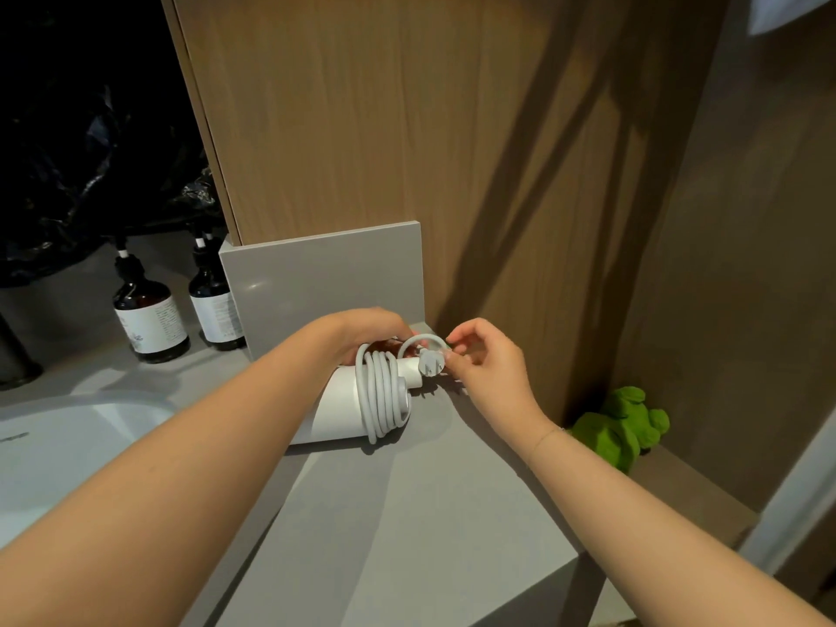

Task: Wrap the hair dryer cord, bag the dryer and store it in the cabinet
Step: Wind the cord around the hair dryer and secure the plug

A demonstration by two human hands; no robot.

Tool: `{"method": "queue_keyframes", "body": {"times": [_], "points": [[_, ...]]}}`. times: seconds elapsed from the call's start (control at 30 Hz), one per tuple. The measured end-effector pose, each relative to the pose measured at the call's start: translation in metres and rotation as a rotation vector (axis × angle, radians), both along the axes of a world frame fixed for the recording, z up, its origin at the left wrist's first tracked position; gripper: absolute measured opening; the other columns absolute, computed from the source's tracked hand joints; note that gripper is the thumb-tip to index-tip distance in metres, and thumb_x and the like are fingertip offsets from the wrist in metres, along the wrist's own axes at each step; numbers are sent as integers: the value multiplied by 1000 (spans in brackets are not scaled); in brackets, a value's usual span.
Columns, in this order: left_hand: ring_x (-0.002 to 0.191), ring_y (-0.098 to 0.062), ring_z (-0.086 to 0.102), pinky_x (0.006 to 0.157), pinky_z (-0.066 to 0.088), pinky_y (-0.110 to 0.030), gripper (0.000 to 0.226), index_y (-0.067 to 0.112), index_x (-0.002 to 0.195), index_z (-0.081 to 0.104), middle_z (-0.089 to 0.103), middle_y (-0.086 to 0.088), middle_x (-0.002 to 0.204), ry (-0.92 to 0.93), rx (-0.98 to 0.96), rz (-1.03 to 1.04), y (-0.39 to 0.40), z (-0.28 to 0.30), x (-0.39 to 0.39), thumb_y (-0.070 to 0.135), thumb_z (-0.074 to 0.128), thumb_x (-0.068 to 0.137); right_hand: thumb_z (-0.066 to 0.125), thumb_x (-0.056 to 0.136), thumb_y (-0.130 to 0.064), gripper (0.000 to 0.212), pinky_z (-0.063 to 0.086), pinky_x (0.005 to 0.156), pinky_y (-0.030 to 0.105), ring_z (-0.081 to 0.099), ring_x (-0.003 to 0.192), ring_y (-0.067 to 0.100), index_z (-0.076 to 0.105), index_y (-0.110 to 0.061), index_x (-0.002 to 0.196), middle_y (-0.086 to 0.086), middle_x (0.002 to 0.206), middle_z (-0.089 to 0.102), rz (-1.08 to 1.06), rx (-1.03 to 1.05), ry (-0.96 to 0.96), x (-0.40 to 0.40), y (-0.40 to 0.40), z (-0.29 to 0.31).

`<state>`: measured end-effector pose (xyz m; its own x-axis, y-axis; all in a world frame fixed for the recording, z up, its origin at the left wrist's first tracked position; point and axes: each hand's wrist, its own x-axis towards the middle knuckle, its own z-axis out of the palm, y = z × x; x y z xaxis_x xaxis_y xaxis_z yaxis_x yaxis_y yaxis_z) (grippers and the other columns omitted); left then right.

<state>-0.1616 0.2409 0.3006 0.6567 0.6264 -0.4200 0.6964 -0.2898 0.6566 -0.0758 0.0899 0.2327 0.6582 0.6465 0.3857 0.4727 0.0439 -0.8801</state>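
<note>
A white hair dryer lies on its side on the grey counter, near the back corner. Its white cord is wound in several loops around the handle. My left hand grips the far side of the dryer handle behind the coils. My right hand pinches the cord's end right at the white plug, whose metal prongs face me. The last bit of cord arches up between both hands.
Two dark pump bottles stand at the back left beside a white sink. A wooden panel rises behind the counter. A green plush toy sits on a lower ledge to the right.
</note>
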Motion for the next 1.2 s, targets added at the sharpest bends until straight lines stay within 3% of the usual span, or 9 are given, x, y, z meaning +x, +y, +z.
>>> {"method": "queue_keyframes", "body": {"times": [0.1,0.2,0.33,0.4,0.5,0.6,0.73,0.87,1.2], "points": [[89,-31,67,88,56,-42,33,6,116,68,70,-21,116,-23,-80,-48,4,-1,-4,24,64,89,62,88,-16,22,57,65,29,57,79,12,54,-32,101,-14,98,51,4,-127,-407,-7,-8,-5],[93,-34,70,93,55,-46,33,7,114,69,71,-20,112,-6,-28,-91,8,-5,-5,26,66,87,65,85,-26,29,58,67,34,57,79,15,52,-36,109,-12,101,46,19,-213,-566,-11,-8,-5],[85,-20,67,71,54,-27,26,7,113,65,71,-11,101,-231,147,20,5,-4,-15,25,57,96,64,90,-30,22,57,72,31,57,81,14,59,-27,111,-8,99,54,21,-144,-527,-13,-7,-2],[95,-19,64,76,48,-25,27,12,116,62,68,-5,108,-383,243,35,2,8,-45,31,52,99,63,90,-28,21,56,76,23,59,86,11,60,-26,111,-8,105,59,45,-102,-476,-12,-8,-2],[116,-1,54,98,39,-26,49,35,129,53,59,19,125,-209,239,-261,-8,25,-111,61,54,88,65,89,-25,21,50,75,12,59,86,9,62,-24,110,-9,105,61,59,-94,-426,-11,-7,-3],[124,0,45,105,35,-26,84,50,139,30,43,32,132,31,349,-422,-31,18,-154,66,72,69,67,88,-26,20,50,75,12,59,85,9,63,-25,108,-13,101,59,53,-104,-411,-13,-7,-2],[118,-14,52,96,44,-36,85,47,141,32,52,17,135,8,880,-343,-42,-14,-155,80,56,67,67,88,-27,18,54,76,18,59,83,9,64,-24,106,-11,98,62,71,-120,-432,-19,-14,0],[112,-18,56,91,48,-39,85,44,135,41,58,12,130,-55,911,-300,-32,-23,-156,87,38,62,67,88,-27,19,54,78,20,60,86,9,65,-23,106,-8,98,65,61,-122,-430,-28,-29,0],[110,-25,58,87,49,-42,83,38,137,40,60,5,129,-24,953,-233,-27,-30,-147,83,43,68,65,88,-33,22,45,72,8,58,85,1,65,-28,110,-23,93,59,188,-172,-428,-48,-62,-4]]}}
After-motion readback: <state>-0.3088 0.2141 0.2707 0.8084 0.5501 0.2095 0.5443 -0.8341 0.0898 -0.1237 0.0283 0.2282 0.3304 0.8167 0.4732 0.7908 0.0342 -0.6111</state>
